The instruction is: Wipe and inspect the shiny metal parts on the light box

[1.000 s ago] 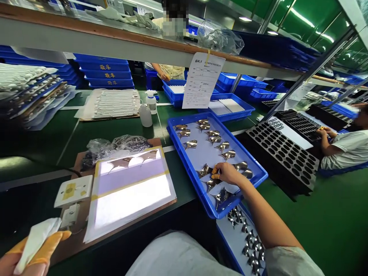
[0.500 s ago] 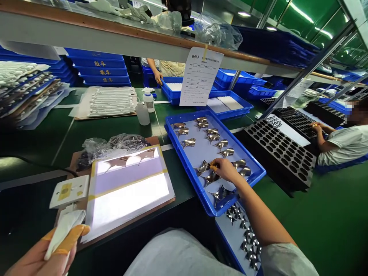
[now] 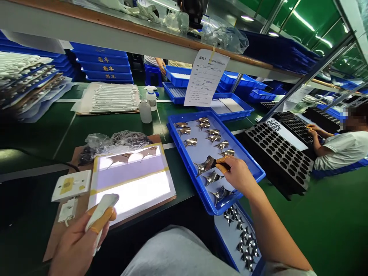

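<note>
**Metal piece (image 3: 205,166) pinched by the right hand (image 3: 240,174) at the blue tray (image 3: 187,163)**

The piece is near the tray's left wall; whether it touches the lining cannot be told. Its long axis slants, one pointed end toward that wall, the other between the gripping fingertips. Other shiny pieces (image 3: 214,138) lie in loose rows around, with pale lining showing between it and those farther up. Below the tray's near end, a lower tray (image 3: 229,239) holds more shiny parts. The left hand (image 3: 75,242) grips a folded white wipe (image 3: 102,207) by the near edge of the lit panel (image 3: 138,193).
</note>
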Tool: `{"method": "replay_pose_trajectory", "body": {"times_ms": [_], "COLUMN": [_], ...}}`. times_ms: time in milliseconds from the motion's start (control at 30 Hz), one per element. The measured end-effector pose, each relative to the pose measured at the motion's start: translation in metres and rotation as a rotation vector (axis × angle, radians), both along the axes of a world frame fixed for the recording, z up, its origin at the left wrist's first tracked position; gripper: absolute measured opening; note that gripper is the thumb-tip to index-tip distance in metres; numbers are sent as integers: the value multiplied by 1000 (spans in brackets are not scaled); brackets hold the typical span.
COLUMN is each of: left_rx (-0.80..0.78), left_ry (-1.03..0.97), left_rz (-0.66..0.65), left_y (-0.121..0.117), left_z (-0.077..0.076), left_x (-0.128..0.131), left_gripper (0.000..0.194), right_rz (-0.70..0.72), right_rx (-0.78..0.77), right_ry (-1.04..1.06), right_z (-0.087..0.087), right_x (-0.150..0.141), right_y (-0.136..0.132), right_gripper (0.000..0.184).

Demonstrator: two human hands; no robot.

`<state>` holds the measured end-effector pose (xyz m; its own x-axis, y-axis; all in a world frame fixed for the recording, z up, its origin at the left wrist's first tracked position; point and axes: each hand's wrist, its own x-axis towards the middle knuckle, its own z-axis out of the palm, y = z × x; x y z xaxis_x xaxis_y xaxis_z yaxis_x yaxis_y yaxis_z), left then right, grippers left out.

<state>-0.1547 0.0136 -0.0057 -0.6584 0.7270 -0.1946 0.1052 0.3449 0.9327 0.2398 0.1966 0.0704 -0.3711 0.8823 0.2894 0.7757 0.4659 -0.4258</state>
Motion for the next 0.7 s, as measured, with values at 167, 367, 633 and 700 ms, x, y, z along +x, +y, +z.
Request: {"method": "replay_pose_trajectory", "body": {"times_ms": [167, 367, 633, 700], "left_rx": [130, 156, 100, 121], "left_ry": [-256, -135, 690, 619], "left_rz": [-106, -331, -505, -332], "left_y": [1, -2, 4, 7], "left_z": [11, 6, -17, -16], "left_x": [13, 9, -12, -17], "left_gripper": [48, 30, 18, 16], "right_rz": [86, 218, 275, 259], "right_rx": [-112, -375, -451, -373], "right_ry": [184, 305, 347, 441], "right_z": [-4, -84, -145, -144], "right_x": [-60, -156, -204, -206], "right_y": [-33, -52, -61, -62], "right_gripper": [12, 19, 17, 18]}}
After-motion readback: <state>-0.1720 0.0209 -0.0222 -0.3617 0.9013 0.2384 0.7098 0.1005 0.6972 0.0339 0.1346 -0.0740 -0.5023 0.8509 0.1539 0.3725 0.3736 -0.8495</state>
